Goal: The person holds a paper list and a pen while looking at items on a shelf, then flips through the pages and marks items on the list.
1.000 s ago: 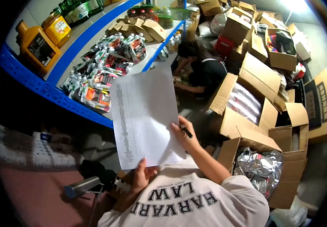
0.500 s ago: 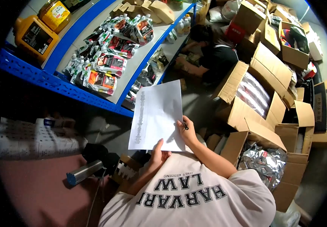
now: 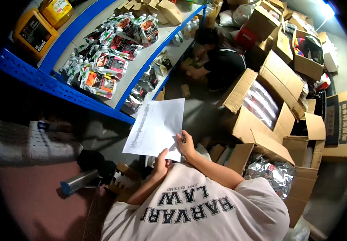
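A white sheet of paper (image 3: 155,126) with a column of small print along its left side is held in front of my chest. My left hand (image 3: 161,162) grips its lower edge, thumb on top and the other fingers mostly beneath. At the right edge of the paper, my right hand (image 3: 186,143) is closed on it and also holds a dark pen (image 3: 183,138). Past the paper, several spouted pouches (image 3: 110,64) lie in rows on a blue-edged shelf (image 3: 123,102).
Open cardboard boxes (image 3: 282,76) crowd the right side, one with silver packages (image 3: 270,172). A person in dark clothing (image 3: 223,66) crouches beyond the shelf. Large yellow jugs (image 3: 32,36) stand upper left. A metal cylinder (image 3: 79,182) is at lower left.
The paper and both hands have shifted left and slightly down in the view, and the paper is tilted more. The shelf and boxes have also shifted left in view.
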Demonstrator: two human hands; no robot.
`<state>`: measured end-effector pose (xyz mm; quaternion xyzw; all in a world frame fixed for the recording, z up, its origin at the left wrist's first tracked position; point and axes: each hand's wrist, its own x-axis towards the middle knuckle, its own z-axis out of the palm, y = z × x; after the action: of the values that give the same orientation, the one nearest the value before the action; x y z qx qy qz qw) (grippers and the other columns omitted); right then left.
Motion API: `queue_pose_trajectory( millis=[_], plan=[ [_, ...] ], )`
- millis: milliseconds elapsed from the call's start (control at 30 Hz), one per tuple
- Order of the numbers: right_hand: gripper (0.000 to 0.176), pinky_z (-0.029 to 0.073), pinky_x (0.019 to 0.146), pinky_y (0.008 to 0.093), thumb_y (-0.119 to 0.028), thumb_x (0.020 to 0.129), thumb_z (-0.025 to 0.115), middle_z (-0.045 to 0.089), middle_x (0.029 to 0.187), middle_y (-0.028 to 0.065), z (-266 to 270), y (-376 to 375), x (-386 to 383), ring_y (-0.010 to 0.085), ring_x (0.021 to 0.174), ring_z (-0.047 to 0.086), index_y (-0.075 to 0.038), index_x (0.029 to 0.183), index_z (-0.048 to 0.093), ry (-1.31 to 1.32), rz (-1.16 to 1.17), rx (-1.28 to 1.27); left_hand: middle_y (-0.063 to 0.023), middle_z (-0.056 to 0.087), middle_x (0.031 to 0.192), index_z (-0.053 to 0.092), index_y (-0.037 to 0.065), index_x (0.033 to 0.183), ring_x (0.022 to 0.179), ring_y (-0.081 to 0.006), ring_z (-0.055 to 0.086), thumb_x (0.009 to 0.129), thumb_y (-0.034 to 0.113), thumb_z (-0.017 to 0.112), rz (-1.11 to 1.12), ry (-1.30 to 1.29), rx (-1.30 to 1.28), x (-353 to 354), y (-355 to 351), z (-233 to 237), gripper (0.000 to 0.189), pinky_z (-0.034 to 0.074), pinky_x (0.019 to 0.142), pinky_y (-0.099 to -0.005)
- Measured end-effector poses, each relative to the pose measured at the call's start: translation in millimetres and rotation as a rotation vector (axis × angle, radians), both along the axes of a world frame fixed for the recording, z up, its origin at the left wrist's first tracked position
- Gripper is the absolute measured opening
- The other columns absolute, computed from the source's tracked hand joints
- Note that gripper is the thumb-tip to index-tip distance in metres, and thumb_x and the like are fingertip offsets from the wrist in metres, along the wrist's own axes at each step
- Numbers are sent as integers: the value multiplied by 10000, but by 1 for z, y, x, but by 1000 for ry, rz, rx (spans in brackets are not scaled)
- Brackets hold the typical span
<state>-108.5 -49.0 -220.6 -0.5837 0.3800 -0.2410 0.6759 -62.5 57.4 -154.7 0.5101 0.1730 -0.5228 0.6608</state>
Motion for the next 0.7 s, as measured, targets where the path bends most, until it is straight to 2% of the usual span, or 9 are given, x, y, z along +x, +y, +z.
queue_pose_trajectory(
  millis=[33,200,333,433,467,567,600,700],
  plan=[
    [176,364,572,242,-141,812,458,492,649,63,-11,1,0,108,613,393,32,841,472,-23,-1,-5,13,433,559,490,87,781,396,-55,327,762,249,476,35,-86,83,-2,-2,-2,165,277,368,-163],
    [162,350,542,222,-131,810,456,469,628,42,-30,-4,-2,95,593,371,31,808,468,-40,51,-68,-1,451,567,489,57,763,426,-63,372,747,229,465,-39,-205,24,-4,5,-14,174,283,382,-172],
    [142,346,524,211,-111,817,444,474,627,27,-6,-5,-6,81,584,395,26,838,473,-17,52,-53,-2,452,534,493,50,732,419,-74,386,746,219,459,-76,-244,89,0,4,-7,173,297,377,-182],
    [138,358,558,198,-103,820,436,478,651,25,-1,-4,-5,75,608,400,32,821,465,-76,-15,36,-16,466,530,499,54,709,413,-84,397,744,219,487,-8,-190,-92,4,12,-19,169,300,369,-201],
    [136,361,566,200,-98,820,435,483,658,31,-5,-5,-6,80,619,406,34,819,465,-66,-12,23,-11,435,476,491,71,708,400,-99,390,741,249,490,65,-149,-146,4,12,-25,181,293,365,-219],
    [158,369,592,222,-108,821,431,504,689,51,-20,-1,-6,101,642,418,43,845,471,-52,-8,25,-8,460,545,494,75,772,451,-107,410,728,256,510,180,11,-218,9,17,-20,187,307,389,-234],
    [165,370,596,225,-113,821,432,509,696,54,-21,-1,-5,104,644,419,44,852,473,-56,0,17,-13,493,661,491,74,842,547,-116,446,720,243,522,248,35,-128,9,15,-26,211,336,442,-235],
    [195,371,609,234,-136,823,433,526,725,66,-25,0,-4,108,656,427,46,880,474,-39,50,9,-19,504,760,490,66,876,639,-119,471,714,223,528,201,2,-66,9,21,-33,229,361,502,-236]
  ],
)
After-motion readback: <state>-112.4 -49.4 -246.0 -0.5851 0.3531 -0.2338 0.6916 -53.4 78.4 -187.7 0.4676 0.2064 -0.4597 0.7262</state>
